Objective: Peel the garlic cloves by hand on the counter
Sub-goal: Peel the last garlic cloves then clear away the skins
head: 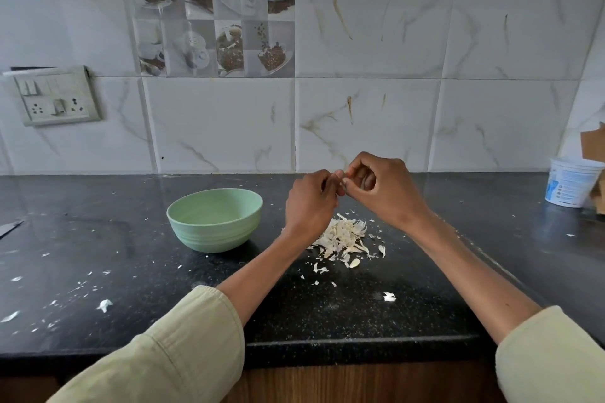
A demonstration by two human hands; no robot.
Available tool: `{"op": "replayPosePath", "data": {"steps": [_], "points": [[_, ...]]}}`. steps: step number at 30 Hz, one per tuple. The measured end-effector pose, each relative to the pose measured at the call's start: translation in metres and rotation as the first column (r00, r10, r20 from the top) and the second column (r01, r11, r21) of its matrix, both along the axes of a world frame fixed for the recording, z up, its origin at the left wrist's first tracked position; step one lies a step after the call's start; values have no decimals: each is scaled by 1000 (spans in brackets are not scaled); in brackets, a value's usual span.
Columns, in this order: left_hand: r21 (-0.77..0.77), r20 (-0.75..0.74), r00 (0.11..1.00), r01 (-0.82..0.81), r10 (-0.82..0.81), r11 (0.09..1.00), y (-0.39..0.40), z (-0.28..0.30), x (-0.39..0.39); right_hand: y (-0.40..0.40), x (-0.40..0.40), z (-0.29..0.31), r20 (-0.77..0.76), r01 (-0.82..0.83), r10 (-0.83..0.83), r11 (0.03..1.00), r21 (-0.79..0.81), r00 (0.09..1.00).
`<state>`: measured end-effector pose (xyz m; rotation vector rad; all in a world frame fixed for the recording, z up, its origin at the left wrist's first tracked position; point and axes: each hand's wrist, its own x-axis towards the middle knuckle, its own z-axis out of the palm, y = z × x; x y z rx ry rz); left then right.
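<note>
Peeling in progress over the counter [98,239], mid-span, well back from the front edge. Bowl [214,221] sits left of the hands, toward the back edge; can't tell what's in it. Skin pile [343,239] lies directly under the hands, scraps scattered toward the front-left corner. Tub [571,185] at the far right back edge, not involved. Left hand [309,203] and right hand [384,188] meet fingertip to fingertip, both pinching one clove [343,180] held above the pile; clove mostly hidden by fingers. To do this well, my read: left steadies the clove, right nail lifts skin at the root end and strips it lengthwise, dropping skin on the pile, clove goes to the bowl
</note>
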<state>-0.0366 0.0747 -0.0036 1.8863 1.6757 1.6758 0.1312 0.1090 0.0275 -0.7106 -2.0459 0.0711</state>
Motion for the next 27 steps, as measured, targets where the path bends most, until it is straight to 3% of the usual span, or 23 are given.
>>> {"op": "replayPosePath", "data": {"steps": [15,27], "points": [[-49,127,990,65,-58,997,-9,4,4,0,-1,-1,49,27,-33,993,112,998],[9,-40,999,1,0,1000,-12,4,6,1,0,0,33,9,-13,995,102,999]]}}
